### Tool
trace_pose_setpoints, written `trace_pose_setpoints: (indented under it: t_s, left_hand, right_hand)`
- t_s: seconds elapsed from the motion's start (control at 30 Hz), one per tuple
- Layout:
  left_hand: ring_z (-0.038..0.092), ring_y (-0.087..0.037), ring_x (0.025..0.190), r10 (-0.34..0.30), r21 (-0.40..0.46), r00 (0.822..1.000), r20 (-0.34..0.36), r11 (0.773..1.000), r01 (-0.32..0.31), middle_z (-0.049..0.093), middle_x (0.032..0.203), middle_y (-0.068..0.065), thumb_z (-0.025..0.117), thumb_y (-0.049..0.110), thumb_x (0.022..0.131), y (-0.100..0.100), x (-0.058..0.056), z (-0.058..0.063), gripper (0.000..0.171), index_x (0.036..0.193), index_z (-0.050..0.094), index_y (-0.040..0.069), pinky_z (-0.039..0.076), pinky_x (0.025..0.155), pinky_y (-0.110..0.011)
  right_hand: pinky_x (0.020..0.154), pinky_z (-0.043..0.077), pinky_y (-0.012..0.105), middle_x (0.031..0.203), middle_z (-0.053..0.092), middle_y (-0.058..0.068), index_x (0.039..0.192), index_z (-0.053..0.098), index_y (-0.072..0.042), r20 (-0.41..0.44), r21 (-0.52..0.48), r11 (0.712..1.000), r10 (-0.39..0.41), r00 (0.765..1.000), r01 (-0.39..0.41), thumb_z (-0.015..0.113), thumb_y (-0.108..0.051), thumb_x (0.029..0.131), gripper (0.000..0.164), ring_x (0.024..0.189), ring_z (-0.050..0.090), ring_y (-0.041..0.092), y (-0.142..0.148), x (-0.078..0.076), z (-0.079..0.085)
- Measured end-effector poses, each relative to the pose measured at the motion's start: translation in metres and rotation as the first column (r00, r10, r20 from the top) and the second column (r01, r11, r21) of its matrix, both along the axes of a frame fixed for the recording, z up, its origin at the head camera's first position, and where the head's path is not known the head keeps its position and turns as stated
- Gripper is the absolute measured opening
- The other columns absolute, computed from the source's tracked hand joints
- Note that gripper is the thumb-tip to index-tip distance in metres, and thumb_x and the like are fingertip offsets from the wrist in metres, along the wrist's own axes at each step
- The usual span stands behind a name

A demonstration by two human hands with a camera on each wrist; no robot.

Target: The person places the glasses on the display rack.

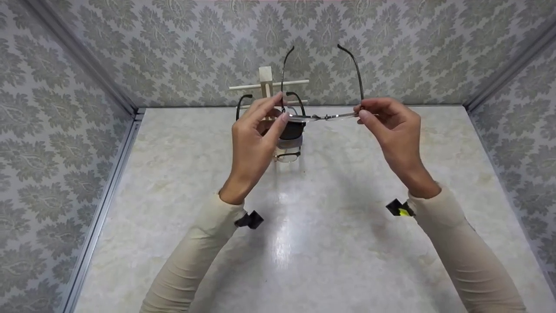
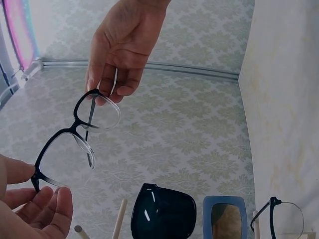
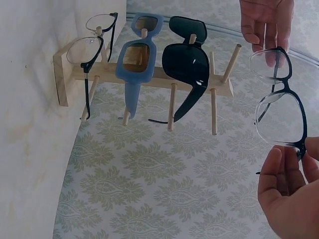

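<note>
A pair of eyeglasses (image 1: 321, 117) with clear lenses and a dark upper rim is held up between both hands, over the far part of the table. My left hand (image 1: 256, 139) pinches one end of the frame at the hinge, thumb against fingers. At the opposite hinge, my right hand (image 1: 395, 134) pinches the other end. Both temples are unfolded and point away toward the back wall. In the right wrist view, the eyeglasses (image 3: 286, 88) hang beside a wooden rack, apart from it.
The wooden rack (image 3: 61, 82) with pegs stands near the back wall, partly hidden by my left hand in the head view. On it sit dark sunglasses (image 3: 182, 64), blue-framed sunglasses (image 3: 134, 78) and, lowest, clear glasses (image 3: 88, 67). Its upper pegs (image 1: 299, 81) carry nothing. Patterned walls enclose the table (image 1: 330, 243).
</note>
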State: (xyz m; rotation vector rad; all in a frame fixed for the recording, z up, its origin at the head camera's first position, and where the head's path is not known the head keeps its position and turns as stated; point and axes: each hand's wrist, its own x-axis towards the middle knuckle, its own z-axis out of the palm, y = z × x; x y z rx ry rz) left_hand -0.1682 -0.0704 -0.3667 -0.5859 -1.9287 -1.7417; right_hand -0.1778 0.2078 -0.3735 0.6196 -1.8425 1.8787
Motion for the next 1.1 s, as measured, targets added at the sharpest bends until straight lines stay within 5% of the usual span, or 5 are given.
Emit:
trace_pose_setpoints:
  t_s: [1.1]
  left_hand:
    - [0.073, -0.026, 0.109, 0.045, -0.039, 0.999, 0.015, 0.998, -0.045, 0.072, 0.128, -0.015, 0.072, 0.0, 0.106, -0.048, 0.007, 0.014, 0.04, 0.144, 0.067, -0.009, 0.065, 0.088, -0.041]
  right_hand:
    - [0.089, 0.064, 0.035, 0.114, 0.078, 0.018, 0.121, 0.076, 0.008, 0.0, 0.12, 0.991, 0.066, 0.998, -0.066, 0.071, 0.003, 0.105, 0.018, 0.101, 0.076, 0.029, -0.036, -0.012, 0.008]
